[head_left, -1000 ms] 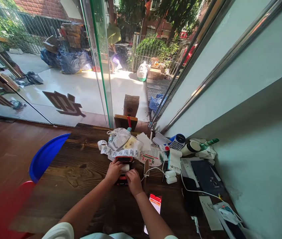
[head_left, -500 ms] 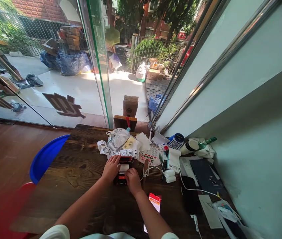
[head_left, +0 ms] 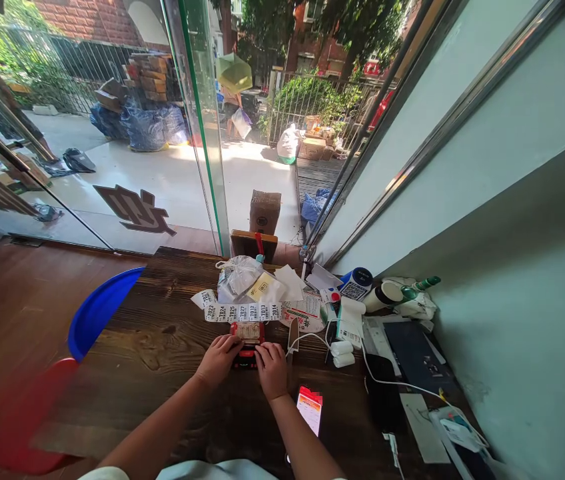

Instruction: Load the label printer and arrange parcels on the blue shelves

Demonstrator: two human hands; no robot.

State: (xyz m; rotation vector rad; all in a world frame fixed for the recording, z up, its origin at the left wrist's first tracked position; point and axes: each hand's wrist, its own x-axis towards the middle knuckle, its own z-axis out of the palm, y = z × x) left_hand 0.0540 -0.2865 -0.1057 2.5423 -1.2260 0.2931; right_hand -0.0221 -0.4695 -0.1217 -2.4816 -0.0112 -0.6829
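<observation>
A small black-and-red label printer (head_left: 247,363) sits on the dark wooden table, between my two hands. Its far part is a red-edged section with a pale, brownish panel. My left hand (head_left: 218,361) bends its fingers onto the printer's left side. On the right side, my right hand (head_left: 271,369) presses its fingertips against the casing. The fingers partly cover the device's middle. Just behind the printer lies a strip of white printed labels (head_left: 242,312) with black numbers, its left end curling.
Behind the labels lie a clear plastic bag (head_left: 238,275) and papers (head_left: 290,283). A lit phone (head_left: 309,410) rests near my right forearm. White cables, small white rolls (head_left: 342,353) and a dark folder (head_left: 414,353) occupy the right side. Blue (head_left: 97,310) and red stools stand left.
My left hand has come back from the printer's far part to its left side. The red-edged section and pale panel now show; the white roll seen earlier no longer does. The label strip lies flatter.
</observation>
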